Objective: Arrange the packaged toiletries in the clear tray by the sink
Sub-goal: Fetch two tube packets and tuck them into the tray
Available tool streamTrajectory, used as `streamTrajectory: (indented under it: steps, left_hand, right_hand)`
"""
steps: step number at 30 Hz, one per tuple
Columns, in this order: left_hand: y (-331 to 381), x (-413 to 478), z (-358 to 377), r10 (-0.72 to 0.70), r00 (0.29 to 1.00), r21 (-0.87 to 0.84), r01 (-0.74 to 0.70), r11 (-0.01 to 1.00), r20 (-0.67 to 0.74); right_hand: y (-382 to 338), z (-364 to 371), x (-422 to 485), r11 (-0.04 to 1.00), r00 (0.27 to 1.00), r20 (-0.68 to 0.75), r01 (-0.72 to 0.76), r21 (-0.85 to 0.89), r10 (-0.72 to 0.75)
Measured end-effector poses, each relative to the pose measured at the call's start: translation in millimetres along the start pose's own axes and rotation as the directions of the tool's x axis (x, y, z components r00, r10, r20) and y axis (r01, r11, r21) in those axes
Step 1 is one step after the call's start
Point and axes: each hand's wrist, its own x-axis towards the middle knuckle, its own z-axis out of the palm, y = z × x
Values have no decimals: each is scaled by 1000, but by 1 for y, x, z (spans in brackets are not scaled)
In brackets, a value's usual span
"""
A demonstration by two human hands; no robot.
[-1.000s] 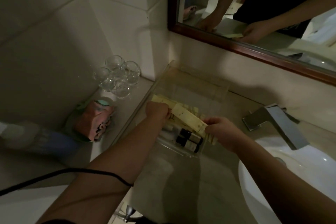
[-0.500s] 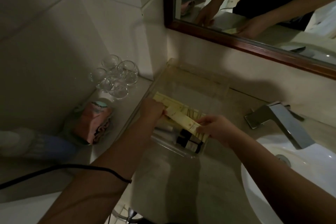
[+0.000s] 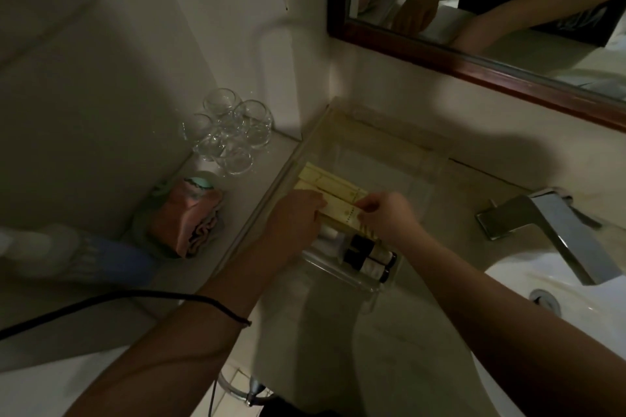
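A clear tray [image 3: 389,145] lies on the counter left of the sink. Inside it, several long cream-yellow toiletry packets [image 3: 325,179] lie side by side at the left. The nearest packet [image 3: 342,211] lies flat among them, held at both ends: my left hand [image 3: 298,217] pinches its left end and my right hand [image 3: 386,213] its right end. Small dark-capped bottles [image 3: 367,256] lie at the tray's near end, partly hidden under my hands.
Several clear glasses [image 3: 230,132] stand on the ledge to the left, with a pink folded cloth [image 3: 189,217] in front of them. A chrome faucet [image 3: 555,230] and white sink [image 3: 576,308] are at the right. A wood-framed mirror [image 3: 474,57] hangs above. A black cord [image 3: 118,303] crosses my left forearm.
The packet held tilted above the tray has come down and now lies flat, aligned with the other packets. Both hands moved with it toward the tray's left side.
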Motion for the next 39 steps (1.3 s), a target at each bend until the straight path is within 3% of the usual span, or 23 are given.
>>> streamTrajectory:
  steps: [5, 8, 12, 22, 39]
  left_hand:
    - [-2, -4, 1, 126, 983, 149, -145, 978, 131]
    - [-3, -2, 0, 92, 964, 273, -162, 948, 251]
    - [-6, -2, 2, 66, 948, 282, -158, 946, 313]
    - [-5, -1, -3, 55, 939, 339, -176, 924, 340]
    - [-3, -6, -6, 5, 949, 380, -131, 916, 316]
  right_hand:
    - [1, 9, -4, 989, 994, -106, 24, -149, -40]
    - [0, 10, -11, 957, 988, -136, 36, -288, -78]
    - [2, 10, -17, 885, 977, -166, 41, -463, -133]
    - [-9, 21, -8, 818, 972, -185, 14, -575, -147]
    - [-16, 27, -4, 699, 956, -121, 104, -707, -266]
